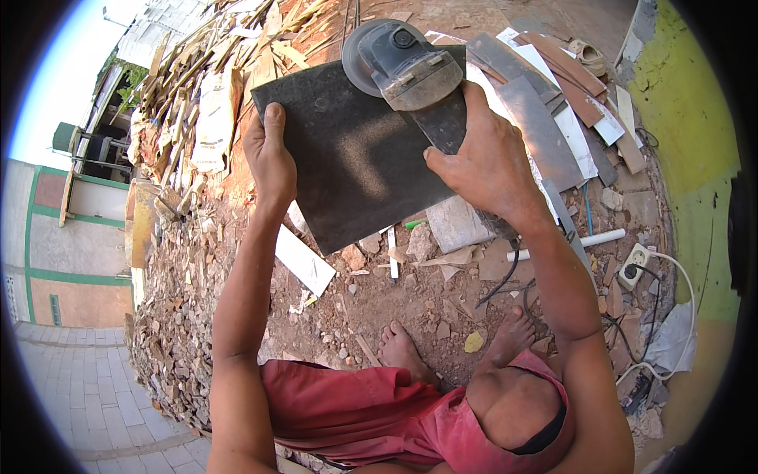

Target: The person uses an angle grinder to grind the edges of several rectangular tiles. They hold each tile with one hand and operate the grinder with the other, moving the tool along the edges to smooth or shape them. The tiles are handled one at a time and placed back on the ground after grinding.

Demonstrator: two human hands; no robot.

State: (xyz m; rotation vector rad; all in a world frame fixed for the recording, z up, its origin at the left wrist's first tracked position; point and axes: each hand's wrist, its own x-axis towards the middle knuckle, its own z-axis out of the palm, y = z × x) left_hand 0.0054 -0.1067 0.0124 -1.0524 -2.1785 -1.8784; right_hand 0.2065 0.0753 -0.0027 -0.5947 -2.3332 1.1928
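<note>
A dark grey, flat square tile is lifted in front of me, with a pale patch of light on it. My left hand is closed on its left edge, thumb on the face. My right hand is wrapped round the dark body of an angle grinder, whose head and disc guard lie at the tile's top edge; I cannot tell whether the disc touches it. A black cable hangs below the grinder.
Bare feet stand on rubble-strewn dirt. Cut boards and sheets, scrap wood, a white pipe and a socket strip with cables lie around. A green-yellow wall is at the right, a paved path at the left.
</note>
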